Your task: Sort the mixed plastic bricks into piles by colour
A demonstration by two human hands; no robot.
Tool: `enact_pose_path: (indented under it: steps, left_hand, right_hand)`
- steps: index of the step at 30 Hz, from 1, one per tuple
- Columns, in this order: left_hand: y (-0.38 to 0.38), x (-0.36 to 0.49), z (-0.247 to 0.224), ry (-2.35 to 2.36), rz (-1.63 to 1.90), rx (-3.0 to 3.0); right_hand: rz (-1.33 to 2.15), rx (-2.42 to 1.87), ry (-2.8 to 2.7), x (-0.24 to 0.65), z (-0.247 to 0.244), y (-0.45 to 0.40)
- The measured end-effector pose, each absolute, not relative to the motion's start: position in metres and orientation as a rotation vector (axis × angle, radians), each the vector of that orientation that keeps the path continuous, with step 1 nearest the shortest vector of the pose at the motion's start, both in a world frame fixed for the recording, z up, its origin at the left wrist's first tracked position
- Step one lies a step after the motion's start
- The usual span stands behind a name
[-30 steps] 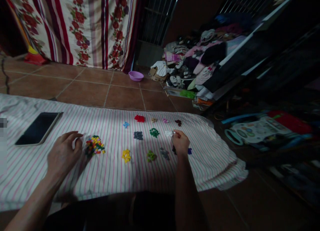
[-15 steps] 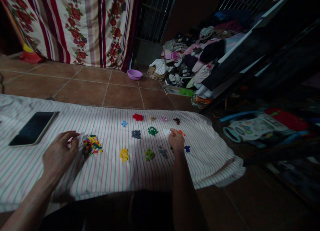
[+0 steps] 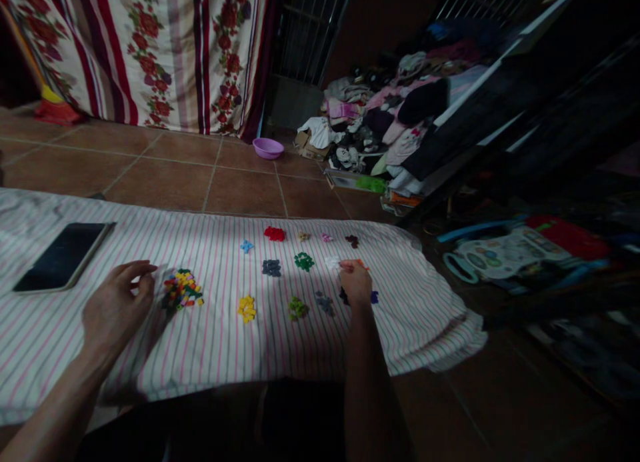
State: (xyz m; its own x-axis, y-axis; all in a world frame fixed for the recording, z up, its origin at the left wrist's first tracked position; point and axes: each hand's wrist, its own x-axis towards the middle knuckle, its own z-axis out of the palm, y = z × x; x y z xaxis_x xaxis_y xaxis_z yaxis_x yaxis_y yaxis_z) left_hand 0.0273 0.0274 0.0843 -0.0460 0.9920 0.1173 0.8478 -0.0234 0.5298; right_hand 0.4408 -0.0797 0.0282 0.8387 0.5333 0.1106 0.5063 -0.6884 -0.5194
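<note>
My right hand (image 3: 357, 283) is over the right of the cloth, its fingers pinched together at the edge of the white pieces (image 3: 332, 263); whatever lies between the fingertips is hidden. It partly covers the orange pieces (image 3: 363, 265), black pieces (image 3: 343, 295) and dark blue pieces (image 3: 375, 297). My left hand (image 3: 119, 302) hovers beside a mixed heap of small coloured plastic bricks (image 3: 183, 290), thumb and fingers curved with a gap between them. Sorted piles nearby include yellow pieces (image 3: 247, 309), lime green pieces (image 3: 297, 308), dark green pieces (image 3: 303, 261) and red pieces (image 3: 275, 233).
A striped cloth (image 3: 210, 355) covers the low table. On its left lies a phone (image 3: 63, 257). Beyond are a purple basin (image 3: 268, 149) on the tiled floor, a floral curtain (image 3: 175, 55) and a clothes heap (image 3: 380, 115). A toy panel (image 3: 505, 255) stands at right.
My right hand has shifted very slightly down beside the white pieces, showing more of the black ones. My left hand stays beside the mixed heap. The whole view has moved a little.
</note>
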Motion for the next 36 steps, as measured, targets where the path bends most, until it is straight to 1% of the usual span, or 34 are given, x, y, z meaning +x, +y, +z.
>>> enact_pose_path:
  steps: [4, 7, 13, 22, 27, 32, 36]
  left_hand:
    - [0.028, 0.026, 0.082, 1.923, 0.744, 1.934]
    - [0.027, 0.027, 0.081, 1.903, 0.768, 1.934]
    - [0.028, 0.027, 0.080, 1.900, 0.733, 1.930]
    - [0.028, 0.028, 0.081, 1.914, 0.714, 1.925]
    - [0.028, 0.027, 0.079, 1.921, 0.714, 1.921]
    - [0.028, 0.026, 0.078, 1.905, 0.733, 1.948]
    - [0.028, 0.028, 0.080, 1.915, 0.749, 1.926]
  right_hand:
    - [0.122, -2.621, -0.733, 0.432, 0.040, -0.084]
    - [0.177, -2.654, -0.761, 0.429, 0.043, -0.085]
    - [0.146, -2.588, -0.907, 0.428, 0.040, -0.080]
    - [0.084, -2.556, -0.726, 0.433, 0.044, -0.087]
    - [0.150, -2.544, -0.711, 0.435, 0.039, -0.082]
    - [0.197, -2.441, -0.738, 0.439, 0.034, -0.078]
    - [0.110, -2.388, -0.743, 0.436, 0.037, -0.077]
